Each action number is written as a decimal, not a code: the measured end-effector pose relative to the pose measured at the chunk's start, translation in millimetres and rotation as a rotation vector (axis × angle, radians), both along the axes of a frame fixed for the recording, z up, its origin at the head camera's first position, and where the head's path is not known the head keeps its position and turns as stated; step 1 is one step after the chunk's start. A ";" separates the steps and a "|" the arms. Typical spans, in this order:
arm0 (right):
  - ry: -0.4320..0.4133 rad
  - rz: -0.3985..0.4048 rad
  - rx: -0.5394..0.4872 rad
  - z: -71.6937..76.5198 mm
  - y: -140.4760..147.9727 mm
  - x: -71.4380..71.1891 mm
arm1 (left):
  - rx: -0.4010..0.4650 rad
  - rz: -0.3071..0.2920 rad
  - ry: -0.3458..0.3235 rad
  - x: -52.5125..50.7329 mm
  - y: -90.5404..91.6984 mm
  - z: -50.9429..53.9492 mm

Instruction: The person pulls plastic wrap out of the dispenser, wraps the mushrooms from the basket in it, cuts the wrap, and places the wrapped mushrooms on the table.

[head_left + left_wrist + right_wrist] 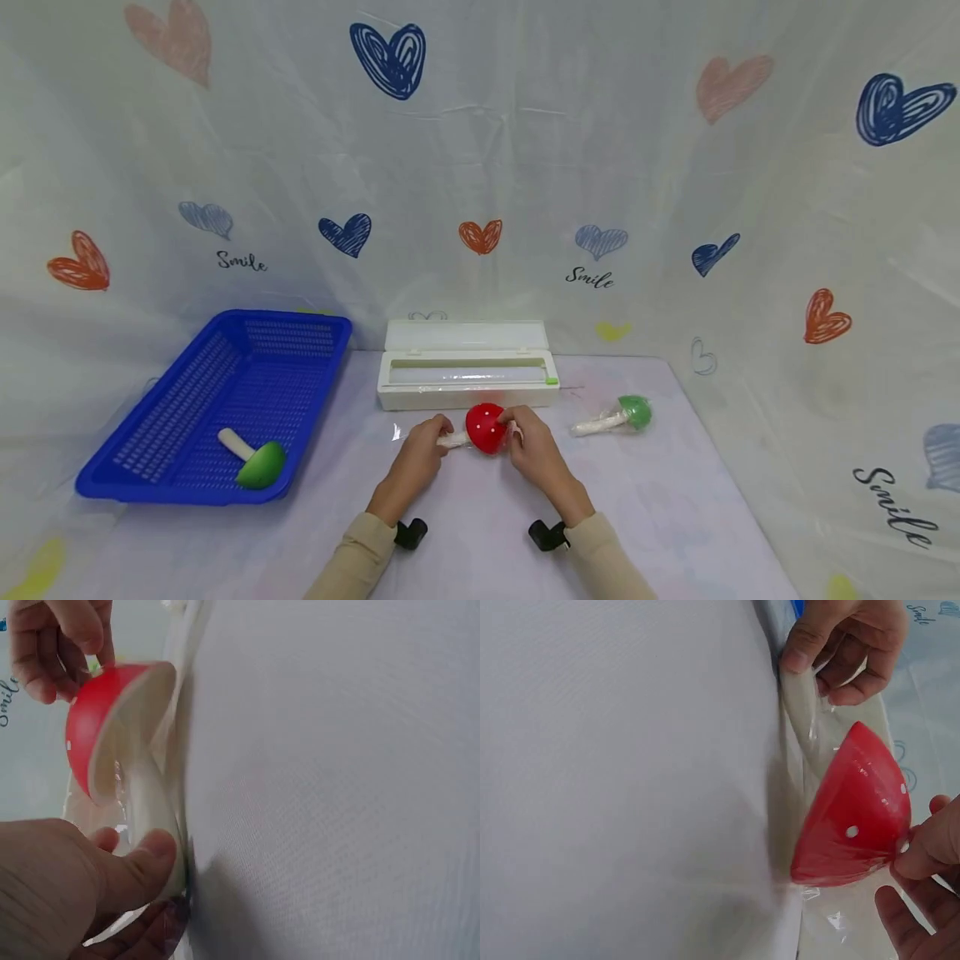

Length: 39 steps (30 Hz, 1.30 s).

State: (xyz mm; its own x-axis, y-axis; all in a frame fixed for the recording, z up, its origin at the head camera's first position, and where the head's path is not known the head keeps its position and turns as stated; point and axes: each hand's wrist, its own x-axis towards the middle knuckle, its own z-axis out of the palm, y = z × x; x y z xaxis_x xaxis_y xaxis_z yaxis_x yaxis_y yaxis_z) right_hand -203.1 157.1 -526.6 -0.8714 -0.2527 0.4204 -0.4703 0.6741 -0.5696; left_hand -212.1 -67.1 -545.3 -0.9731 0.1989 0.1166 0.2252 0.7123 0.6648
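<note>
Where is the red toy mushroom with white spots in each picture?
Head: the red toy mushroom with white spots, below centre.
Left wrist: mushroom, left of centre.
Right wrist: mushroom, right of centre.
Shared landmark: bare left hand pinching the pale stem; bottom left in left wrist, top in right wrist.

Beige long sleeves (352,552) meet small black wrist-worn devices (411,534).
</note>
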 end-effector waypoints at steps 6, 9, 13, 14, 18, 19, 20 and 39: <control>0.069 0.105 0.062 -2.6 9.0 -0.7 | 0.043 0.002 0.096 5.9 -3.4 2.8; 0.079 0.137 0.153 -2.7 9.1 -4.0 | 0.049 0.011 0.171 7.8 -5.4 6.1; 0.105 0.105 0.270 -1.4 4.8 -11.2 | 0.096 0.044 0.242 5.0 -7.3 11.1; 0.115 0.086 0.290 -0.6 3.3 -12.9 | 0.118 0.055 0.264 3.8 -7.6 12.3; 0.136 0.005 0.335 3.4 -3.7 -21.0 | 0.207 0.090 0.400 -2.8 -8.8 17.3; 0.149 -0.010 0.342 4.3 -5.6 -23.2 | 0.226 0.094 0.436 -4.3 -9.3 19.0; 0.174 -0.025 0.354 4.8 -7.7 -26.0 | 0.240 0.097 0.473 -5.3 -9.5 20.5; 0.493 -0.037 0.269 -1.1 -20.2 -55.2 | 0.103 0.100 0.469 -12.9 -17.7 36.5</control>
State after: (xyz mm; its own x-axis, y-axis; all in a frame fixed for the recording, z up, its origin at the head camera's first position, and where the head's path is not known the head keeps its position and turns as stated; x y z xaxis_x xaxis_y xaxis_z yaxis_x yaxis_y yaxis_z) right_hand -258.3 136.9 -527.7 -0.5985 -0.3800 0.7052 -0.6106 0.7863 -0.0945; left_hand -225.1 -84.8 -508.8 -0.8244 0.0719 0.5614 0.4516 0.6815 0.5759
